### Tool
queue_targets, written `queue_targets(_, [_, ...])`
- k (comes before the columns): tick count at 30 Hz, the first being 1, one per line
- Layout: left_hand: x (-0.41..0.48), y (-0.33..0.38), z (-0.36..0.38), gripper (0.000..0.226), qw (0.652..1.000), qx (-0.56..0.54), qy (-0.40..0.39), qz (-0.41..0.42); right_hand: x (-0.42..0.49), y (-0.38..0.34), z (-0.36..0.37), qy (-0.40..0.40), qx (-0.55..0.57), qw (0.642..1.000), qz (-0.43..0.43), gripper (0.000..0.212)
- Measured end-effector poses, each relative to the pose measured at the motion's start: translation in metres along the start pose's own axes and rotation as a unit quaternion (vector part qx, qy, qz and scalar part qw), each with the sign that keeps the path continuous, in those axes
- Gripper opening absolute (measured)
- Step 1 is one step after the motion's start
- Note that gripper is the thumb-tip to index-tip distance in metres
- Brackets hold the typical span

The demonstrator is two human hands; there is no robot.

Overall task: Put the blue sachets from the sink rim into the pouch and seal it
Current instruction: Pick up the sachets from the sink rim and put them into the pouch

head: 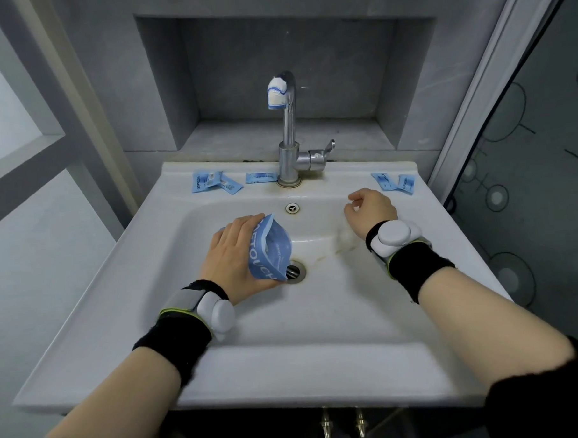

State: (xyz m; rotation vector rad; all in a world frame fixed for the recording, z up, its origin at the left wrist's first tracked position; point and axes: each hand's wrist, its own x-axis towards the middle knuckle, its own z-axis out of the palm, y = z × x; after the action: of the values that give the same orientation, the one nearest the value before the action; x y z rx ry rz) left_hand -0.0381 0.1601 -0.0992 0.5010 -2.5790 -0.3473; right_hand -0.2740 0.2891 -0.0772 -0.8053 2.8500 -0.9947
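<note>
Person at a bathroom sink, pouch in one hand, blue sachets lying along the back rim.

L hand [236, 254] grips the blue pouch [272, 252] over the basin, mouth tilted up-right, near the drain [295, 271]. R hand [371, 208] is empty, fingers loosely curled, hovering over the basin's right edge. Nearest sachets, the right pair [393, 182], lie just beyond and right of R hand on the rim; left pair [215, 182] and a single sachet [261, 177] by the tap [289, 132] sit farther off. R hand looks the likelier picker.

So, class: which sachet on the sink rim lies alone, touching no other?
The single sachet just left of the tap; the others lie in overlapping groups at the rim's far ends.
</note>
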Motion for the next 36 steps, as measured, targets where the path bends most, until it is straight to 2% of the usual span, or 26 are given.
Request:
queue_targets(7, [0.001,-0.001,0.002,0.108,1.000,0.003,0.001,-0.003,0.021,0.012,-0.005,0.030,-0.147,0.987,-0.058,0.044])
queue_targets(18, [0.001,-0.006,0.004,0.107,1.000,0.000,0.005,0.001,0.043,0.030,-0.009,-0.043,-0.278,0.958,-0.052,0.066])
queue_targets(26, [0.001,-0.008,0.006,0.107,1.000,-0.004,0.005,0.005,0.051,0.040,-0.002,-0.085,-0.284,0.954,-0.053,0.071])
queue_targets(32, [0.001,-0.009,0.007,0.107,1.000,-0.005,0.006,0.005,0.056,0.047,0.000,-0.063,-0.269,0.959,-0.066,0.072])
queue_targets(36, [0.001,-0.009,0.007,0.106,1.000,-0.004,0.008,0.005,0.060,0.048,-0.003,-0.045,-0.267,0.959,-0.082,0.058])
